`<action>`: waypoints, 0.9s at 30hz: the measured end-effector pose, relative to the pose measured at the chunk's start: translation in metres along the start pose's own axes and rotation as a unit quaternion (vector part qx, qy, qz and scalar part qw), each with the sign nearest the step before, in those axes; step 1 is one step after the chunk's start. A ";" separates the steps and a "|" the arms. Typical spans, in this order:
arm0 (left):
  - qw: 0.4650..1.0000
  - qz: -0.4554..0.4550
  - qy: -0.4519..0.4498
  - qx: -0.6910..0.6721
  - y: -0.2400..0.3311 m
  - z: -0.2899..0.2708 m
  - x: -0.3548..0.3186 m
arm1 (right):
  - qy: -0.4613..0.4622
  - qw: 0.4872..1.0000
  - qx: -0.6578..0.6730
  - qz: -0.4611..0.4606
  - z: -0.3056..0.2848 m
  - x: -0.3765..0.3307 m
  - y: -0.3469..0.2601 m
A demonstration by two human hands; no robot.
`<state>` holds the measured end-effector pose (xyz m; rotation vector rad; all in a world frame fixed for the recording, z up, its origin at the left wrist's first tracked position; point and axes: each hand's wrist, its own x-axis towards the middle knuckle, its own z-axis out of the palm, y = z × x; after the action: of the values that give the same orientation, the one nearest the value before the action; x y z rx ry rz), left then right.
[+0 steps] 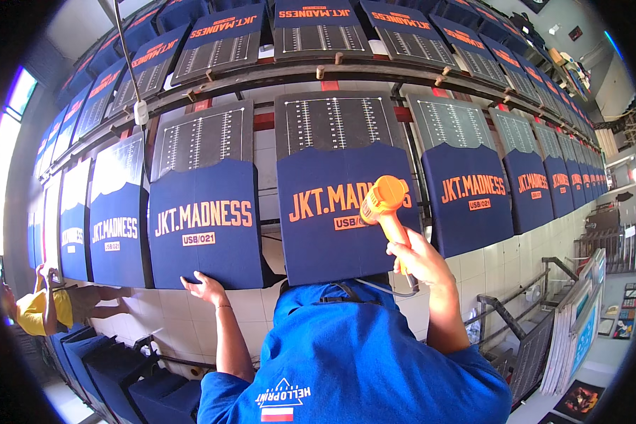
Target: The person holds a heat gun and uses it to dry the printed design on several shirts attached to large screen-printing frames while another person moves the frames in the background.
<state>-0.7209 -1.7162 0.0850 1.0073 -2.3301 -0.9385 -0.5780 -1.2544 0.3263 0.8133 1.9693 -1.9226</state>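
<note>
In my right hand (424,258) is an orange heat gun (387,198), gripped by its handle, with a cord running from the handle's end. Its head is over the right part of the orange lettering on a navy T-shirt (325,251), stretched on a dark board (336,120) in front of me. My left hand (206,288) is open, its fingers spread at the lower edge of another navy shirt (201,261) on the board to the left. Whether its fingertips press the cloth I cannot tell. The heat gun hides part of the print beneath it.
More boards with printed navy shirts (466,205) run along both sides, and a second row (318,42) lies beyond a metal rail. A cable with a white switch (140,112) hangs at left. A person in yellow (46,311) stands far left. Framed screens (572,332) lean at lower right.
</note>
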 end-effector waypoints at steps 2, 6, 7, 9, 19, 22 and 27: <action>1.000 -0.004 0.000 0.000 -0.004 0.003 0.003 | -0.002 1.000 0.004 0.000 -0.007 -0.001 -0.002; 1.000 -0.008 -0.005 -0.007 -0.003 0.007 0.001 | 0.025 0.999 0.000 -0.022 -0.012 -0.003 0.005; 1.000 -0.003 -0.001 -0.007 -0.003 0.006 0.003 | 0.007 1.000 0.003 -0.017 -0.019 -0.002 0.006; 1.000 0.008 0.003 0.004 -0.005 0.008 0.003 | -0.007 1.000 0.001 -0.002 -0.028 -0.003 0.005; 0.998 -0.010 -0.005 -0.062 -0.004 0.009 0.003 | -0.014 1.000 -0.017 -0.022 -0.044 -0.010 0.008; 0.999 -0.034 -0.029 -0.025 -0.003 -0.001 -0.001 | -0.054 0.998 -0.001 -0.013 -0.043 -0.008 0.004; 0.993 -0.016 -0.070 0.095 -0.005 -0.009 0.000 | -0.039 0.995 -0.078 -0.057 -0.001 -0.002 0.007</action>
<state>-0.7132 -1.7222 0.0877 1.0862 -2.5679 -0.8353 -0.5724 -1.2536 0.3218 0.5871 2.1272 -1.8031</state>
